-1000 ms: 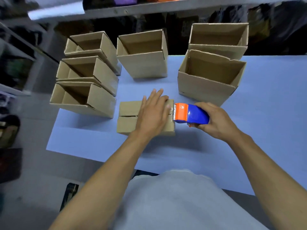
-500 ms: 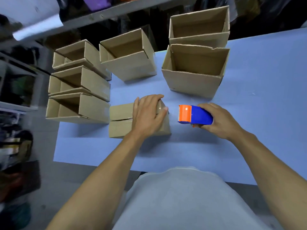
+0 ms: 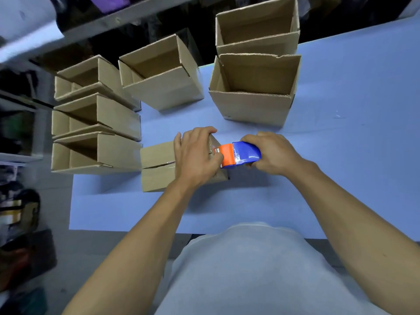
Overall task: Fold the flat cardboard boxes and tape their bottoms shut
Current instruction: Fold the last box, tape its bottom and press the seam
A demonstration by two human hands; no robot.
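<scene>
A small cardboard box [image 3: 156,165] lies bottom-up on the blue table [image 3: 341,178], its two flaps meeting in a seam. My left hand [image 3: 195,155] presses down on the box's right half, fingers curled over its far edge. My right hand [image 3: 272,153] grips a blue and orange tape dispenser [image 3: 241,154]. The dispenser's orange head touches the box's right end, next to my left thumb.
Three folded boxes [image 3: 113,114] lie on their sides in a row at the left. An open box [image 3: 163,78] stands behind the work spot, and two larger open boxes [image 3: 254,103] stand at the back right. Shelving runs along the far edge.
My right hand has pulled the dispenser off the box's end and then brought it back against it. My left hand has slid right and curled over the box. The camera has tilted.
</scene>
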